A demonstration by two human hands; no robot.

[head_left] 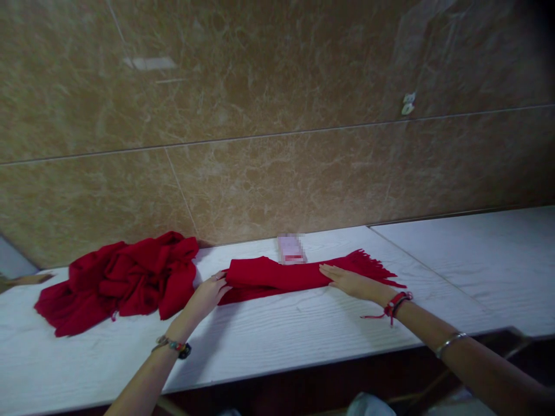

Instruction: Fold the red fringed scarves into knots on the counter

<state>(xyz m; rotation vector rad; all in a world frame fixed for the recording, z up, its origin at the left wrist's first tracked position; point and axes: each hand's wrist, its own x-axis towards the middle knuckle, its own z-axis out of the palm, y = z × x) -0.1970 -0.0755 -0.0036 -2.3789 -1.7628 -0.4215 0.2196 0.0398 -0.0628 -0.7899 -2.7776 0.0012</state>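
Note:
A red scarf (281, 276) lies folded into a long strip on the white table, its fringe spread out at the right end. At the strip's left end, my left hand (211, 293) has its fingers closed round the folded edge, with the fingertips partly hidden by the cloth. My right hand (347, 281) rests flat on the scarf near the fringe, fingers stretched out. To the left of my left hand sits a crumpled heap of red cloth (130, 280), apart from the folded strip.
A pinkish, blurred-out flat object (291, 248) lies behind the scarf, near the wall. The white table (277, 341) runs along a brown marbled tile wall (269, 185). A seam crosses the tabletop at right. A tan shape (32, 279), possibly a hand, shows at far left.

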